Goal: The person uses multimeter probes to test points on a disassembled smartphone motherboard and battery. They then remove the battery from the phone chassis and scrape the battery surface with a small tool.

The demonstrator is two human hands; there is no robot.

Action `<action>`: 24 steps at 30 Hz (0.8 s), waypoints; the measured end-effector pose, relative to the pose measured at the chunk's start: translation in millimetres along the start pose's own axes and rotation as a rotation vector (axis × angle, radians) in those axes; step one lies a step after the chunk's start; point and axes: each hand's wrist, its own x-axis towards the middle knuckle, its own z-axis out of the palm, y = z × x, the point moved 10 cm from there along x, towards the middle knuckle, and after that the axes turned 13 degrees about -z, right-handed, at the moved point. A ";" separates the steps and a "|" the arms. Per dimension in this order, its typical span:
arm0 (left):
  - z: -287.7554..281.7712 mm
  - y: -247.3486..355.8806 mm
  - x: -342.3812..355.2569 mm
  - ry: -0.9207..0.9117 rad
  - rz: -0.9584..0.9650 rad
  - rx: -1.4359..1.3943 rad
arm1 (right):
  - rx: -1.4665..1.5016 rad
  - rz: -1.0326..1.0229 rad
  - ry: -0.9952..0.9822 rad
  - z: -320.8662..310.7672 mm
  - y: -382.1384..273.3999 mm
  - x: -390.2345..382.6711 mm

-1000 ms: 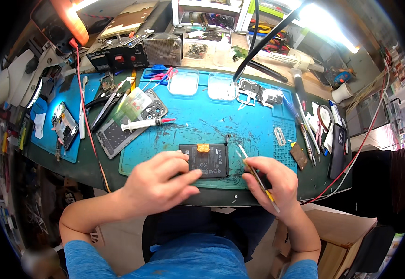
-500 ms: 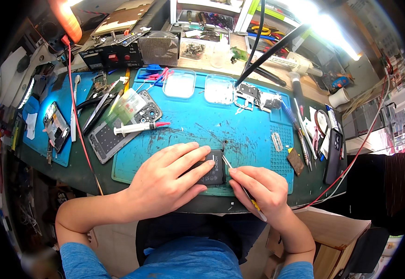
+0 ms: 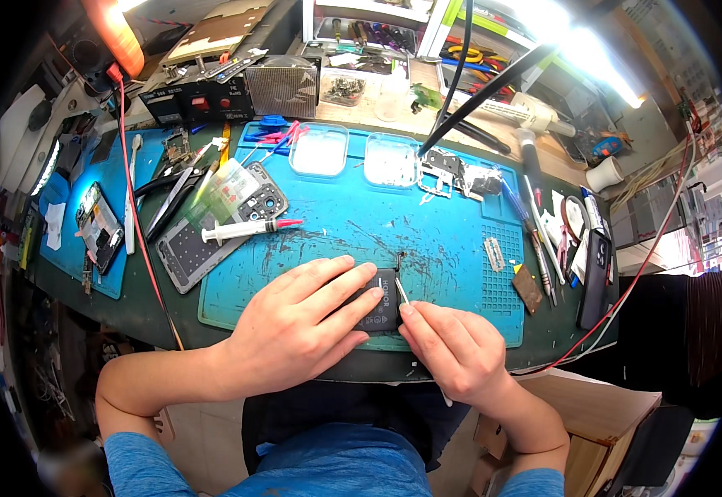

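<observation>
A flat black phone battery [image 3: 385,305] lies on the blue work mat [image 3: 344,219], close to its front edge. My left hand [image 3: 299,313] rests over the battery's left part with its fingers stretched out, hiding much of it. A small dark connector strip [image 3: 400,258] sticks up from the far right corner of the battery. Between the thumb and fingers of my right hand [image 3: 454,342] is a slim metal tool [image 3: 403,291], tweezers-like in shape. Its tip meets the battery's right edge; most of its handle is hidden by the hand.
Left of my hands lie a syringe [image 3: 245,230] and a grey phone back cover [image 3: 199,248]. Two clear plastic boxes [image 3: 320,150] stand at the far side. Metal phone parts [image 3: 440,172], pens and a black phone [image 3: 596,269] sit to the right. A black lamp arm [image 3: 493,85] reaches over the mat.
My right hand has shifted slightly left and nearer to me, turning so the tool stands steeper along the battery's right edge. My left hand stays on the battery.
</observation>
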 end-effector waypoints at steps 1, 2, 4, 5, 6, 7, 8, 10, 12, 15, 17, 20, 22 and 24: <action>-0.1 0.1 -0.1 0.001 0.001 0.001 | -0.003 0.002 -0.001 0.0 -0.1 0.4; -0.1 0.3 -0.1 0.003 0.002 0.003 | -0.007 -0.002 -0.004 0.1 -0.7 1.1; 0.1 0.6 -0.1 0.004 0.004 0.004 | -0.014 -0.011 -0.010 0.4 -1.9 2.3; 0.2 0.8 -0.1 0.004 0.005 0.004 | -0.018 -0.007 -0.015 0.8 -2.1 3.0; 0.3 1.0 -0.1 0.004 0.005 0.003 | -0.022 -0.003 -0.020 1.1 -2.5 3.9; 0.0 1.0 -0.2 0.004 0.005 0.004 | -0.025 0.001 -0.022 1.4 -2.6 4.5; -0.2 1.1 -0.4 0.004 0.005 0.005 | -0.023 0.007 -0.019 1.4 -1.9 4.1; -0.6 1.5 -0.6 0.004 0.005 0.012 | -0.019 0.018 -0.013 1.9 -0.2 2.6; -1.2 2.1 -0.8 0.007 0.005 0.014 | -0.018 0.026 -0.007 2.0 0.0 1.8; -1.4 1.9 -1.8 0.011 0.002 0.016 | -0.015 0.027 -0.001 1.6 -0.6 2.6; -0.1 1.1 -1.5 0.011 0.004 0.015 | -0.017 0.015 -0.013 2.3 -0.8 2.9; -0.2 1.4 -1.4 0.014 0.005 0.010 | -0.023 -0.011 -0.039 2.8 -2.2 4.3; -0.2 1.7 -1.4 0.010 0.003 0.011 | -0.037 -0.003 -0.051 2.6 -3.7 5.2; 0.1 2.4 -1.7 0.006 0.004 0.014 | -0.027 0.012 -0.024 2.1 -2.5 4.1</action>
